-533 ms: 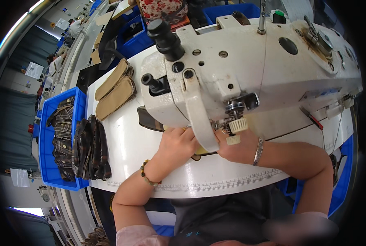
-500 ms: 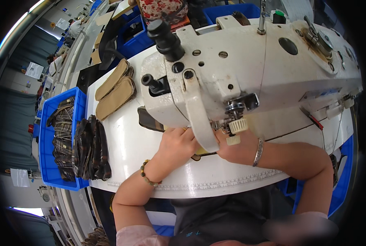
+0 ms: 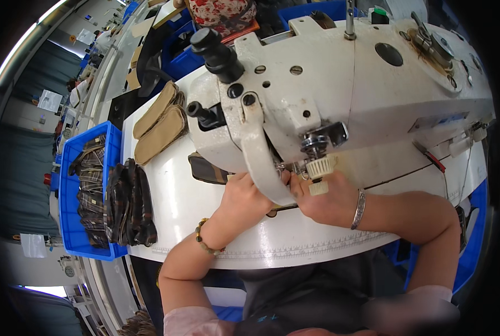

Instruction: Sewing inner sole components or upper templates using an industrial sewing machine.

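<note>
A large white sewing machine (image 3: 295, 89) fills the upper middle, and both hands work close together under its head. My left hand (image 3: 246, 197) is closed, fingers curled, on a dark plaid fabric piece (image 3: 208, 169) with a rounded end that sticks out to the left. My right hand (image 3: 329, 197) is closed beside the needle area, behind the cream tension knob (image 3: 320, 167); its fingertips are partly hidden, so what they pinch cannot be made out. The machine's curved white arm hides the gap between the hands.
Tan sole-shaped pieces (image 3: 161, 131) lie on the white table (image 3: 177, 207) to the left. Dark plaid pieces (image 3: 128, 201) are stacked beside a blue bin (image 3: 70, 224) holding more plaid pieces. Red-handled snips (image 3: 429, 157) rest at the right. A ruler strip (image 3: 295, 253) runs along the front edge.
The whole view has shifted slightly. Both hands stay at the same spot under the machine head, with the fingers of the right hand a little more curled.
</note>
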Demonstrator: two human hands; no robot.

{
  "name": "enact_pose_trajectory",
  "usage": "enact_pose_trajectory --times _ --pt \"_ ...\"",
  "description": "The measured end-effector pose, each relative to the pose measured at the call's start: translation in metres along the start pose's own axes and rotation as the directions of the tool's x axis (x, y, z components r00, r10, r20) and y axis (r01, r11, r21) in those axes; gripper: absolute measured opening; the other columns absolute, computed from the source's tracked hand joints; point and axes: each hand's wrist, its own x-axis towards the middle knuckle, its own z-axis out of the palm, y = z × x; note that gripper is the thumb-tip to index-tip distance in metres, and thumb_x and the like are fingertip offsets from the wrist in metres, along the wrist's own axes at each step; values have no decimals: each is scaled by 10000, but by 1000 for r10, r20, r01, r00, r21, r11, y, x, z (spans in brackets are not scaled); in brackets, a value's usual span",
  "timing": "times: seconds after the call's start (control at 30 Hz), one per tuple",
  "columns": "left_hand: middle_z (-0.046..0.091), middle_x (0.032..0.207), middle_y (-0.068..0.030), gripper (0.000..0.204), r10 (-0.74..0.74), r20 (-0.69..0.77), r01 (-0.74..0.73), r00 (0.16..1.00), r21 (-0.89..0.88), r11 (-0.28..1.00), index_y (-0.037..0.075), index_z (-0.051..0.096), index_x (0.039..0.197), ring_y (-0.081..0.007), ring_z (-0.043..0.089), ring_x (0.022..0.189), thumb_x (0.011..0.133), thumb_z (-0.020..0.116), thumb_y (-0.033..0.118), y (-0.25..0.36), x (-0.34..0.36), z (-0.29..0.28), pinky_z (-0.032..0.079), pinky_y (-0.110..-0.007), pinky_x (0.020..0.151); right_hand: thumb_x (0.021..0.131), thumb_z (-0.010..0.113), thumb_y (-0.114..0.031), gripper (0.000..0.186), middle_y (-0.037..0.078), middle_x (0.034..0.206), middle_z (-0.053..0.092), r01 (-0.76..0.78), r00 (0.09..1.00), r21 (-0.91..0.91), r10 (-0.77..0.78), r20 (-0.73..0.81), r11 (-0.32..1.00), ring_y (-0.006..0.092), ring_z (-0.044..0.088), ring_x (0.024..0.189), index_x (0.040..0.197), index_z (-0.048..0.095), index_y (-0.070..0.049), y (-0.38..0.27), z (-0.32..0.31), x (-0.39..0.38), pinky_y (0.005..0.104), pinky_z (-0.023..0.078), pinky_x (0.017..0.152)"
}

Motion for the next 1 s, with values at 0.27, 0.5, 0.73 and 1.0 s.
enact_pose_trajectory --times 0.27,0.5,0.73,1.0 --pt "656 834 -5 260 13 -6 -13 1000 81 997 114 745 938 -170 678 815 688 676 125 -7 -4 9 518 -283 578 851 543 -129 276 65 816 681 -105 952 -3 102 288 994 246 669 722 1080 657 -26 0 2 -1 370 512 597" --pt "638 784 22 261 -55 -14 54 998 -25 998 113 738 898 -143 668 743 638 741 92 -11 -4 7 509 -288 575 595 665 -169 116 93 606 592 -91 995 99 95 -41 991 235 622 532 529 582 -123 -1 11 -4 376 457 472" --pt "609 739 36 233 -60 -30 58 998 -43 997 114 731 864 -134 644 690 635 769 94 -12 -1 4 481 -299 541 731 616 -154 85 69 723 654 -56 992 -15 58 114 998 233 649 598 796 644 -106 -1 0 -1 362 480 511" --pt "610 770 34 211 -24 -22 25 999 50 998 121 733 878 -131 643 702 668 751 124 -5 0 4 463 -301 521 855 593 -176 195 43 818 687 -236 933 91 199 300 967 234 660 663 1012 693 -117 1 -2 3 357 501 572"
